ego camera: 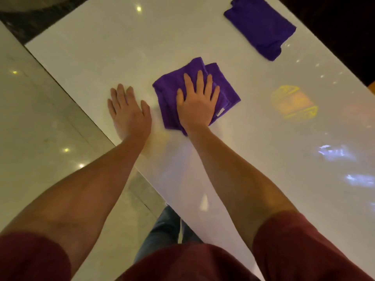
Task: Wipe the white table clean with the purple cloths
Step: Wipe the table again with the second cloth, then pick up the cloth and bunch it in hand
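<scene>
A second purple cloth (261, 27) is lying beyond the folded purple cloth (194, 94) on the white table (101, 47); the right hand (197, 102) is pressing flat, fingers spread, on the folded one, the left hand (129, 112) resting open just beside it, holding nothing.

We note 2 bare forearms, left hand (129, 112) and right hand (197, 102) ungloved, no rings or watch that we can make out. Dark red short sleeves (300, 246) end above the elbows; same red over the torso. Blue-grey jeans (162, 232) below.
</scene>
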`<state>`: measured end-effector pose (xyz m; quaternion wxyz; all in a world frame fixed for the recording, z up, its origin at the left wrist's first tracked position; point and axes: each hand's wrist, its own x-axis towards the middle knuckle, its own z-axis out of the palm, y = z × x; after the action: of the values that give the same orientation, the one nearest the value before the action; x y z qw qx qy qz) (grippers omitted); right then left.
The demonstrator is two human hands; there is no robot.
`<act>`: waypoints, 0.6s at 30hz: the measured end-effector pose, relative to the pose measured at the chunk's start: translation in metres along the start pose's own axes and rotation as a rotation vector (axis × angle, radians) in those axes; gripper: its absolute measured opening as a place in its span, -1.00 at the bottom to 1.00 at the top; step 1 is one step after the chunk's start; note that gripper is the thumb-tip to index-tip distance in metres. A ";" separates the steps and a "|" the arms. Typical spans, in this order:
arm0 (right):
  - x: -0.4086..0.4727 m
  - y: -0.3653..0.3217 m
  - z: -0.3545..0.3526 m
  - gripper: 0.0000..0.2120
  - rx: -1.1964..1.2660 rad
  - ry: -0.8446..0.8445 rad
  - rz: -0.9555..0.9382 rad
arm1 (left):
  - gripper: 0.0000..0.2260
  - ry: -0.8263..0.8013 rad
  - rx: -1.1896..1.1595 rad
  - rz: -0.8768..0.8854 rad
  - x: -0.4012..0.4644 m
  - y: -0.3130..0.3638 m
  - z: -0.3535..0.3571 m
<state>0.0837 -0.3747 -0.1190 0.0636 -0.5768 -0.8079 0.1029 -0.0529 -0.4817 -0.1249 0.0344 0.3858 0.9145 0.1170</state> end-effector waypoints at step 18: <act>-0.161 0.264 -0.136 -0.65 0.031 -0.239 0.464 | -0.57 -0.167 -0.580 0.296 -0.170 0.174 -0.048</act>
<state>0.4094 -0.4315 -0.0475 -0.0487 -0.7294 -0.6540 0.1948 0.1801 -0.4947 -0.0415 0.2004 0.4969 0.7711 0.3440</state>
